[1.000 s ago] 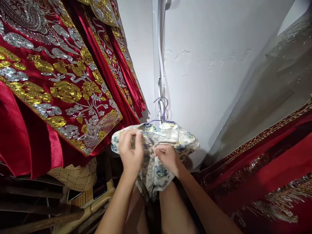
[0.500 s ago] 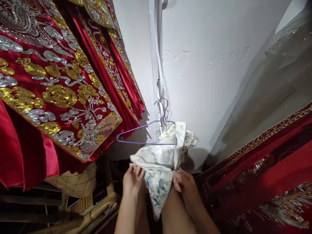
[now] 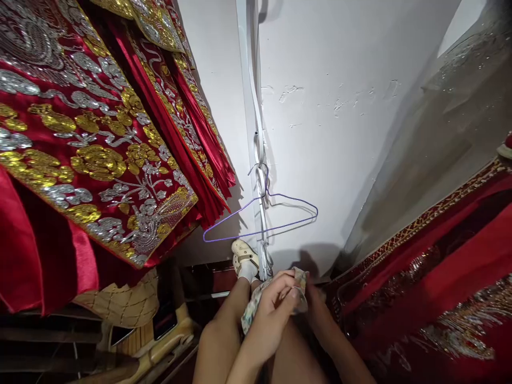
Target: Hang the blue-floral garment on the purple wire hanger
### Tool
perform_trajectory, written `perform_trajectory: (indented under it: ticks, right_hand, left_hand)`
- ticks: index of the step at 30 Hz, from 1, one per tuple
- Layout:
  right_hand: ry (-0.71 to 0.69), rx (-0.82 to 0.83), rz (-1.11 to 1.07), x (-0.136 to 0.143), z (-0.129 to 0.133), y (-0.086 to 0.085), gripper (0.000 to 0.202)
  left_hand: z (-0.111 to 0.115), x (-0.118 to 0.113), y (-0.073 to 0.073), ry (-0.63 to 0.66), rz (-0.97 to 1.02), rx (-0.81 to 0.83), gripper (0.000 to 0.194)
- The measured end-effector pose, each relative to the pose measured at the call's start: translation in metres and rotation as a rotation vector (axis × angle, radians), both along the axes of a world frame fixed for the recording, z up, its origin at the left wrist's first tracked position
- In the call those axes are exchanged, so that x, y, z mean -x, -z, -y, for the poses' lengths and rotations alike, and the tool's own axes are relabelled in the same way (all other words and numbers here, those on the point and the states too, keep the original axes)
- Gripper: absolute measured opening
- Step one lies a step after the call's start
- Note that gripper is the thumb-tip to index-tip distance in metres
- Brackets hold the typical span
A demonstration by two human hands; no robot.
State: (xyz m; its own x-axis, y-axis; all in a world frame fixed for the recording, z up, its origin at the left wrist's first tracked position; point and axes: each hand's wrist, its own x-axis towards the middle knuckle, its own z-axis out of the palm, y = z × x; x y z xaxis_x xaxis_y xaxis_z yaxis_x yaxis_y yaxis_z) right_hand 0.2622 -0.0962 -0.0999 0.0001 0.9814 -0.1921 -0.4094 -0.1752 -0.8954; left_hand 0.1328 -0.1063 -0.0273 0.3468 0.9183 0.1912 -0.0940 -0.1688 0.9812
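Note:
My left hand (image 3: 276, 301) is closed on a crumpled white garment (image 3: 256, 304) with a blue and yellow floral print, held low over my lap. Beside it, my right hand (image 3: 315, 301) is smeared by motion and partly behind the cloth, so its fingers cannot be made out. A bare purple wire hanger (image 3: 236, 236) hangs above both hands, its hook at a white strap (image 3: 256, 96) that runs down the wall. No cloth lies over the hanger, and neither hand touches it.
Red costumes with gold and silver sequins (image 3: 100, 160) hang on the left. A bamboo chair (image 3: 160, 346) bears a quilted beige bag (image 3: 120, 304) and a dark phone (image 3: 165, 320). Red embroidered cloth (image 3: 448, 277) lies to the right. My cream clog (image 3: 242, 253) shows below the hanger.
The floral garment has come off the hanger and is now bunched low. My left hand moved right, next to my right hand. The hanger now hangs with both arms bare.

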Motion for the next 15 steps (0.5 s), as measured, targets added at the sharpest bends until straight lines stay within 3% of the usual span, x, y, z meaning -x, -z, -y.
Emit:
perform_trajectory:
  ticks: [2, 4, 6, 8, 11, 15]
  right_hand:
    - [-0.244, 0.056, -0.146, 0.012, -0.005, -0.024, 0.068]
    - [-0.382, 0.091, -0.222, 0.022, -0.007, -0.044, 0.076]
    - [-0.473, 0.118, -0.248, 0.030, -0.007, -0.057, 0.073]
    - [-0.545, 0.139, -0.266, 0.037, -0.006, -0.063, 0.057]
    - [-0.582, 0.151, -0.253, 0.047, -0.004, -0.065, 0.032]
    - [-0.501, 0.125, -0.170, 0.040, -0.006, -0.067, 0.022]
  left_hand:
    - [0.003, 0.008, -0.011, -0.055, -0.141, -0.095, 0.029]
    - [0.001, 0.021, -0.018, -0.156, -0.278, -0.175, 0.025]
    - [-0.003, 0.036, -0.023, -0.183, -0.337, -0.216, 0.022]
    - [-0.007, 0.050, -0.022, -0.102, -0.305, -0.161, 0.022]
    - [-0.006, 0.071, -0.009, -0.012, -0.200, -0.024, 0.037]
    - [0.002, 0.094, 0.021, -0.050, -0.253, 0.086, 0.059]
